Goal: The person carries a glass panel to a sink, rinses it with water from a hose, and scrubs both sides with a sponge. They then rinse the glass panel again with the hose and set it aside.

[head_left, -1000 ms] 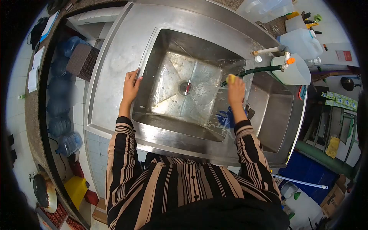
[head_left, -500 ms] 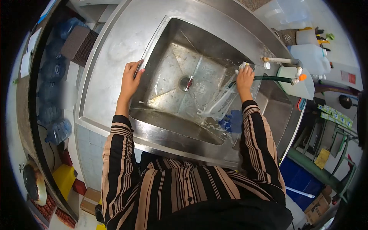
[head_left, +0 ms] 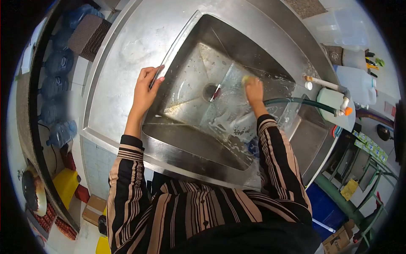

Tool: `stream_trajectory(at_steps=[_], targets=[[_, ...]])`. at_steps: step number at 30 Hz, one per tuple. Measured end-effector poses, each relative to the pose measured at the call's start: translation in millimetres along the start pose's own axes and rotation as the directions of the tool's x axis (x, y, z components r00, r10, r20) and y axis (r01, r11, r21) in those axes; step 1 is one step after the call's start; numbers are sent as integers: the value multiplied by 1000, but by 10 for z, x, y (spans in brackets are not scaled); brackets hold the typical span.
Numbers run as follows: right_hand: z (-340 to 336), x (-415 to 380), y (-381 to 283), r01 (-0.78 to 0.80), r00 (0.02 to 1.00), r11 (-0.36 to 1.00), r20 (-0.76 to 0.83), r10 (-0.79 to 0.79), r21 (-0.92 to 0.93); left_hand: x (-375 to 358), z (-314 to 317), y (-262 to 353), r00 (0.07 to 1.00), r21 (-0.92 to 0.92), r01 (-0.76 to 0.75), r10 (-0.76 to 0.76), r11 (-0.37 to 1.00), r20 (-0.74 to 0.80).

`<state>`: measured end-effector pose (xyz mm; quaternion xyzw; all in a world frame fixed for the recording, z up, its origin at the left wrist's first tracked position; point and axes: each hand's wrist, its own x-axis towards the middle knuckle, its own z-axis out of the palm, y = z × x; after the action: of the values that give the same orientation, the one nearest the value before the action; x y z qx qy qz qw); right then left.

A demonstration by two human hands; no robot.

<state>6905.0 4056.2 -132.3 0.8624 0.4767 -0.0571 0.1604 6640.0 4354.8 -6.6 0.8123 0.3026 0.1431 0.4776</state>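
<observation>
Pinching the clear panel (head_left: 231,122) at left, the left hand (head_left: 146,92) likely steadies it; the right hand (head_left: 254,91) clasps a yellow sponge (head_left: 245,79).

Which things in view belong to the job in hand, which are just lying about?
Job in hand:
small yellow sponge-like pad, in right hand
clear flat soapy panel, edge held by left hand
stainless-steel sink basin underneath

Apparently just lying about:
blue translucent plastic water bottles
brown textured box
tan cardboard box
</observation>
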Motion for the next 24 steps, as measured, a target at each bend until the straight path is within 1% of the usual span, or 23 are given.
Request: stream_trajectory(at_steps=[1,2,3,4,6,7,8,9,10,12,14,15,16,17,18,19,21,23,24], targets=[[82,83,-16,10,1000,1000,-4,-9,9,9,0,-4,1000,11,6,-6,1000,-6],[177,148,-85,-17,986,997,-167,3,-82,9,-1,8,1000,9,4,-4,1000,-6],[362,186,-179,-65,946,985,-325,9,-163,8,-4,23,1000,7,0,0,1000,0],[726,165,-388,-64,949,995,-304,83,72,16,-6,31,1000,35,-28,29,999,-9],[1121,-4,-864,178,954,965,-273,-122,191,16,3,35,1000,21,6,-6,1000,-8],[1129,-2,-939,184,953,963,-276,-126,198,17,5,35,1000,13,31,-31,999,-2],[1140,7,-1009,149,984,946,-134,-114,289,19,4,40,999,23,35,-35,999,-3],[1154,32,-1063,99,994,923,14,-112,372,27,-4,71,998,25,57,-57,998,8],[995,113,-964,112,989,944,54,-135,311,24,-1,90,996,26,82,-83,996,21],[1318,422,-663,21,998,955,-58,-4,296,15,12,94,996,28,86,-86,996,20],[896,741,-381,-5,1000,1000,-8,5,29,32,27,75,997,34,83,-83,996,0],[857,829,-352,3,1000,999,-10,-2,39,31,48,60,999,83,35,-34,996,-21],[865,873,-334,-7,998,1000,-59,9,29,24,47,50,999,131,-13,17,991,-32],[873,900,-312,-21,994,1000,-108,22,17,18,33,49,999,137,-9,13,991,-29],[1114,887,-349,-26,986,1000,-166,27,5,19,36,49,1000,136,3,1,991,-30],[1084,839,-404,-24,986,1000,-162,24,1,22,50,62,999,130,17,-13,991,-31],[1028,563,-624,83,996,993,49,-79,-86,28,38,102,999,102,38,-36,994,-15],[1098,312,-800,77,996,995,-39,-74,57,32,36,123,997,86,76,-75,993,-17],[1068,195,-886,71,997,996,-33,-69,55,34,39,119,998,109,69,-67,992,-20]])
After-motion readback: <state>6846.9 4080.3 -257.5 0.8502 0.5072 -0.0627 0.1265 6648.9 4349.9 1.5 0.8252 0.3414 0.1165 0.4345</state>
